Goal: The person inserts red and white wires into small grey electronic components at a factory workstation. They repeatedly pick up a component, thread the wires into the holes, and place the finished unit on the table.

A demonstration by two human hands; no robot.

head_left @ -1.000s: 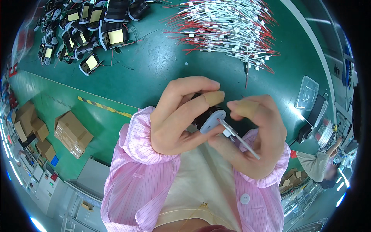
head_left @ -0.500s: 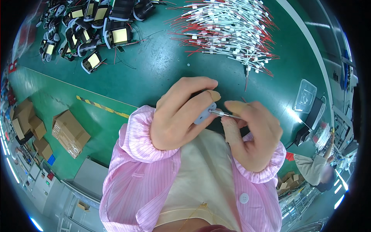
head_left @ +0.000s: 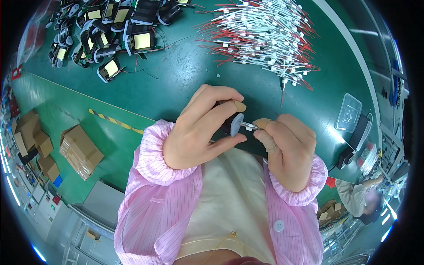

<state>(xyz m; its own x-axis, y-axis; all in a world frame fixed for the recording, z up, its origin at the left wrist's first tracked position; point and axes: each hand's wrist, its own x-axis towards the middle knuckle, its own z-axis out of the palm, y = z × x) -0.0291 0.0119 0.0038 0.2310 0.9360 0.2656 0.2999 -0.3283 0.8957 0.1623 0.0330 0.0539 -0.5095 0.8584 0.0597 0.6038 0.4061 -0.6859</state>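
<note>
My left hand (head_left: 192,128) is closed round a small black electronic housing (head_left: 237,125) whose pale grey rounded end faces right. Most of the housing is hidden by my fingers. My right hand (head_left: 291,143) pinches a thin wire lead (head_left: 247,126) with a silvery tip and a white tag. That tip meets the grey end of the housing; how deep it sits I cannot tell. Tan finger covers are on fingertips of both hands. Ahead of my hands, on the green table, lies a large pile of white and red wire leads (head_left: 265,39).
Several black housings with grey rims, yellowish pads and loose wires (head_left: 143,40) lie at the far left of the table. To the right are a clear plastic box (head_left: 348,111) and a dark stand (head_left: 360,132). Cardboard boxes (head_left: 81,150) stand on the floor at left; another person (head_left: 360,198) is at right.
My left hand has shifted slightly left and turned the housing, so its grey end shows more edge-on. My right fingers have moved a little left along the lead.
</note>
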